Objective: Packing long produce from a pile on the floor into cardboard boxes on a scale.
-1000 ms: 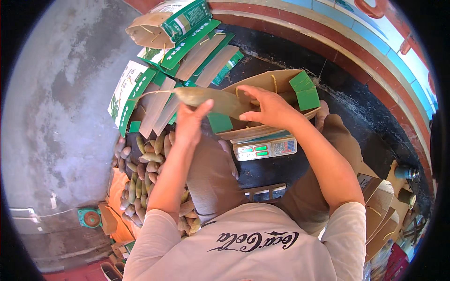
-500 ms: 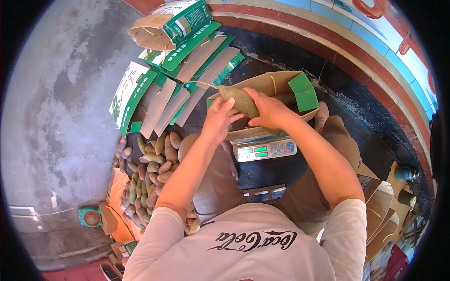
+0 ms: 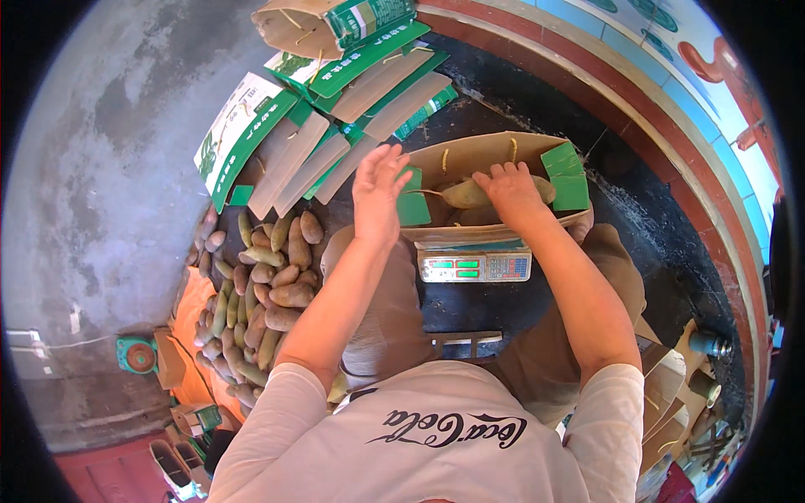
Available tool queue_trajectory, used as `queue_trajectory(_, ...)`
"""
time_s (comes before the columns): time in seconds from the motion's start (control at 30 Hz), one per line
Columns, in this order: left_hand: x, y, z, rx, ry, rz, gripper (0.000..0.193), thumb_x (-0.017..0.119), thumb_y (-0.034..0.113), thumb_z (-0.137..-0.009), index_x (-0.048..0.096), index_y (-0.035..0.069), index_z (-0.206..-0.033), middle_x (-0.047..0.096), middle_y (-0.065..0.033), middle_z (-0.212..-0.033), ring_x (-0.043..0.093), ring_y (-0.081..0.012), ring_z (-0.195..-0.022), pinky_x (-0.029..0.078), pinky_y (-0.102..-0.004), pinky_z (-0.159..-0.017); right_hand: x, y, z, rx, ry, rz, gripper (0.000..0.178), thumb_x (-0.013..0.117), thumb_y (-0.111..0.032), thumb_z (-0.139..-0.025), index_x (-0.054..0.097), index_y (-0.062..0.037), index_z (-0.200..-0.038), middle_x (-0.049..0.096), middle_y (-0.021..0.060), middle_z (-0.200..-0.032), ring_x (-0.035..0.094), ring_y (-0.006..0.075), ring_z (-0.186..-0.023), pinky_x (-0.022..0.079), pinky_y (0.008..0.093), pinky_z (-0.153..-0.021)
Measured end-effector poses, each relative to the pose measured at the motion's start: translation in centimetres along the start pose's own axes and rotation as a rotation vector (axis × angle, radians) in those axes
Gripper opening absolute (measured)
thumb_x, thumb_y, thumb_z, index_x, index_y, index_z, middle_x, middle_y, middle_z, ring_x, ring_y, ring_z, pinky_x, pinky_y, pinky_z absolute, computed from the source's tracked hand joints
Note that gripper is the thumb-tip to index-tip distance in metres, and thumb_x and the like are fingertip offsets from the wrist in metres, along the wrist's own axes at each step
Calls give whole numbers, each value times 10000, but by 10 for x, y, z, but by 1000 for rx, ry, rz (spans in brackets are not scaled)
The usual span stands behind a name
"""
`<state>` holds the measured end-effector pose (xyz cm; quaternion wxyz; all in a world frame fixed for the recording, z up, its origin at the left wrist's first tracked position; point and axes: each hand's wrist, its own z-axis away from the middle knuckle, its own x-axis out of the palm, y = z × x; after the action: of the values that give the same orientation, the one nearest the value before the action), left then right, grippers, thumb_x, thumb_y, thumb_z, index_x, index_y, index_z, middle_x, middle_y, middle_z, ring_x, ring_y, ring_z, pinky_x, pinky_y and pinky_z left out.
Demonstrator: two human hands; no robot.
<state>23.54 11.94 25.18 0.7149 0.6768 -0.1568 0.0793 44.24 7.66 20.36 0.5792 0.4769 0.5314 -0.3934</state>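
An open cardboard box [image 3: 470,158] with green end flaps and yellow cord handles stands in front of me. Inside it lies a long greenish-brown tuber [image 3: 466,195] with a thin stem pointing left. My right hand [image 3: 514,194] reaches over the box's near wall, fingers curled over the tuber from above. My left hand [image 3: 378,189] is raised beside the box's left green flap, fingers apart and holding nothing. More produce in the box is partly hidden under my right hand. A digital scale [image 3: 475,267] with green displays sits under the box.
A heap of brown and green tubers [image 3: 260,293] lies to the left beside my leg. Flattened green and white cartons [image 3: 277,159] are spread at the far left, with an upright carton [image 3: 335,25] behind. Folded cardboard [image 3: 662,381] and a dark jar [image 3: 709,343] are at right.
The tuber has gone from between both hands above the box down into it, under my right hand. My left hand has let go and moved up and left.
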Motion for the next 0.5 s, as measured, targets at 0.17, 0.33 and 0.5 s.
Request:
queue_trajectory(0.17, -25, 42, 12, 259, 59, -102, 192, 507, 149, -895, 525, 58, -1063, 532, -138, -1177, 513, -257, -1096, 413, -365, -902, -3, -5, -8, -9, -6, -195, 192, 559, -93, -746, 603, -99, -933, 597, 77, -914, 585, 239, -891, 451, 382, -766)
queue_trajectory(0.33, -120, 19, 26, 146, 241, -318, 159, 492, 106, -892, 543, 40, -1027, 577, -90, -1094, 543, -190, -1017, 436, -306, -837, -6, -21, 2, -38, -113, -266, 152, 558, -110, -753, 623, -77, -887, 612, 102, -893, 610, 265, -856, 479, 369, -720)
queue_trajectory(0.5, -282, -96, 78, -120, 233, -938, 175, 546, 152, -836, 587, 37, -962, 635, -107, -902, 611, -208, -862, 466, -316, -744, -25, -43, 5, -103, -220, -275, 189, 545, -220, -820, 622, -59, -883, 617, 116, -883, 615, 264, -841, 486, 369, -701)
